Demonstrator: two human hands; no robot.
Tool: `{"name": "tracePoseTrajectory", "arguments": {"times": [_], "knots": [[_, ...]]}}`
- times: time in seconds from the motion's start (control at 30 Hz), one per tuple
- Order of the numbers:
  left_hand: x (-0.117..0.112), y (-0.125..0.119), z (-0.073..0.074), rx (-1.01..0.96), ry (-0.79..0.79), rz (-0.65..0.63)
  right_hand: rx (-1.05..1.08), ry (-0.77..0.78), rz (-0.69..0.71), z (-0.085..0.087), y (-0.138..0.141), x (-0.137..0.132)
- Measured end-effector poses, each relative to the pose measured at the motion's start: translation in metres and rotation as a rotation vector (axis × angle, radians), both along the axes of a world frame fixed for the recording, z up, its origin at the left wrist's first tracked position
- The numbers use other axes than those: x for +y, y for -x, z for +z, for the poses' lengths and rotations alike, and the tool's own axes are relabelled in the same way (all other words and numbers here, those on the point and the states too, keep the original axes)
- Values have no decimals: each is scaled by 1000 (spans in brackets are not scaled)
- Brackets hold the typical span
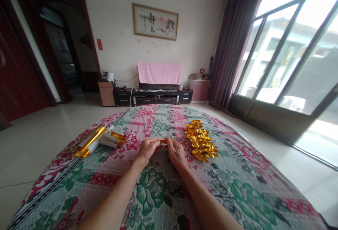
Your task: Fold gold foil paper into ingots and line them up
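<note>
My left hand (148,150) and my right hand (175,151) meet over the middle of the table, each pinching one end of a small strip of gold foil paper (164,141). Most of the strip is covered by my fingers. Right of my right hand lies a row of folded gold foil paper ingots (202,140), shiny and pointed at the ends, packed one behind another. Over to the left, beyond my left hand, sit loosely rolled sheets of gold foil paper (91,142) with white backs.
A floral cloth in red, green and grey covers the round table (150,191). Past its far edge stands a low black TV cabinet (155,98) with a pink cloth (160,72) draped above it. A purple curtain (229,43) and large windows are on the right, dark red doors on the left.
</note>
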State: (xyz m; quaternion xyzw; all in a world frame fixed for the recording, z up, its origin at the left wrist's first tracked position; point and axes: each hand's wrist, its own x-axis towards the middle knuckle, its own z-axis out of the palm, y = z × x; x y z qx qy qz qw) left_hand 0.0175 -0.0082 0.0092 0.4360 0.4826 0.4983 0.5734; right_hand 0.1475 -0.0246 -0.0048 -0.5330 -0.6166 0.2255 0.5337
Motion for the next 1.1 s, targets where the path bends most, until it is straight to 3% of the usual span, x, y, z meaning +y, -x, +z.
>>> {"name": "tracePoseTrajectory", "arguments": {"times": [0.27, 0.47, 0.63, 0.8, 1.1], "knots": [[6, 3, -9, 184, -92, -3, -115, -2, 4, 1, 0, 0], [18, 6, -25, 413, -324, 58, -155, 13, -22, 3, 1, -1], [16, 5, -22, 515, -428, 102, -217, -52, -5, 1, 1, -1], [11, 4, -15, 551, -404, 65, -198, -46, -38, 2, 1, -2], [4, -3, -10, 426, -258, -16, -154, 6, -88, 6, 1, -2]]}}
